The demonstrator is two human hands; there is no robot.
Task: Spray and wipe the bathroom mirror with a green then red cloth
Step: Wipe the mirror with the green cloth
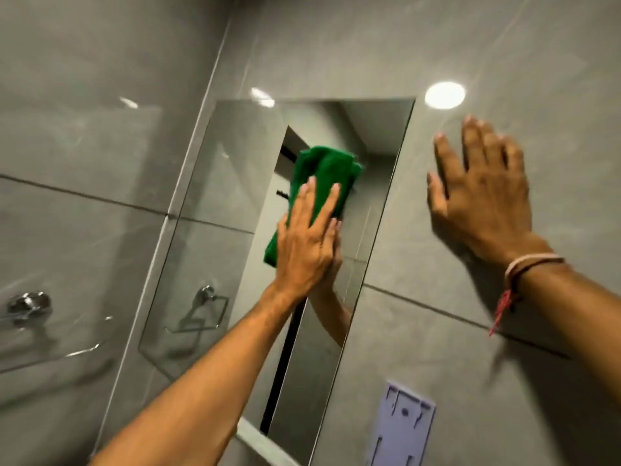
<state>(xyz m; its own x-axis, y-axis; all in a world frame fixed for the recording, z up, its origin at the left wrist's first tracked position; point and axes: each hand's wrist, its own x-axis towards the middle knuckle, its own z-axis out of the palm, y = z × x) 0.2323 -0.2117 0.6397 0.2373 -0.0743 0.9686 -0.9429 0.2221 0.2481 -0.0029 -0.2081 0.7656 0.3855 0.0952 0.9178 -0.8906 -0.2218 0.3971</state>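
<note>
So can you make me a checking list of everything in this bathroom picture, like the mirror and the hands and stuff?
Surface: mirror set in a grey tiled wall; it reflects a doorway and a chrome fitting.
Job's things: green cloth pressed flat on the mirror's upper middle; no red cloth or spray bottle seen.
Clutter: pale plastic wall bracket below right of the mirror.
Grippers: left hand flat on the green cloth; right hand open, fingers spread, against the tiles right of the mirror, thread bracelets on its wrist.
Cables: nothing seen.
Surroundings: chrome holder with a glass shelf on the left wall; round light glare on the tiles.
</note>
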